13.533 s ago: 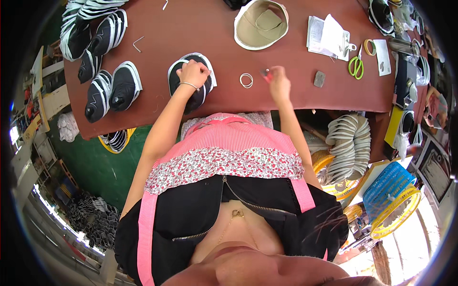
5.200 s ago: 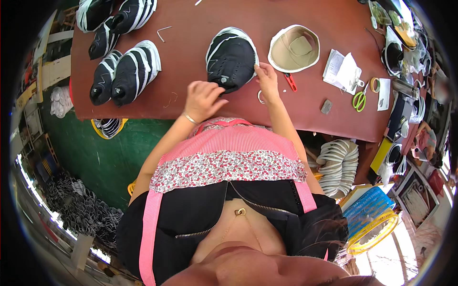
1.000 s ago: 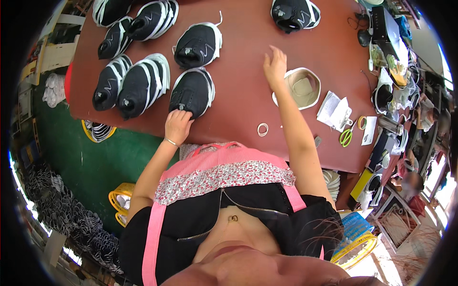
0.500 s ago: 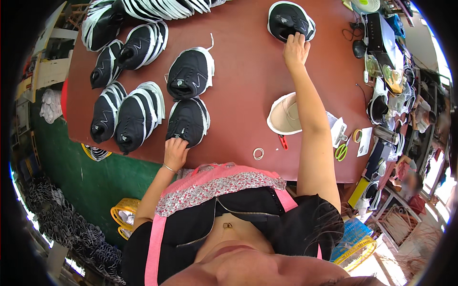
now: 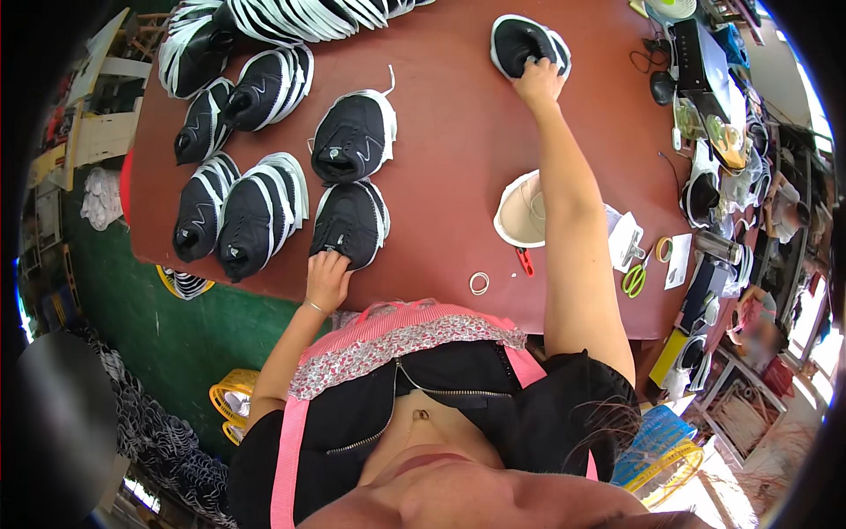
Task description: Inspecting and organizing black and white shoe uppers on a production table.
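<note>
My right hand reaches to the far side of the table. Its fingers are closed on the collar of a black sneaker upper with a white lower edge. At the near edge, my left hand grips the heel collar of another black upper, its fingertips partly hidden in the opening. Just beyond that one lies a similar upper with a loose white lace end. To their left, nested stacks of the same uppers rest on the reddish-brown table.
Beside my right forearm lies a cream oval piece with thread on it. Red thread snips, a pale ring of bands, green scissors and a tape roll sit nearby. A long row of uppers lines the far left.
The upper in my right hand has turned so its opening shows more, and it has shifted slightly left and away. My left hand keeps its grip on the near upper.
</note>
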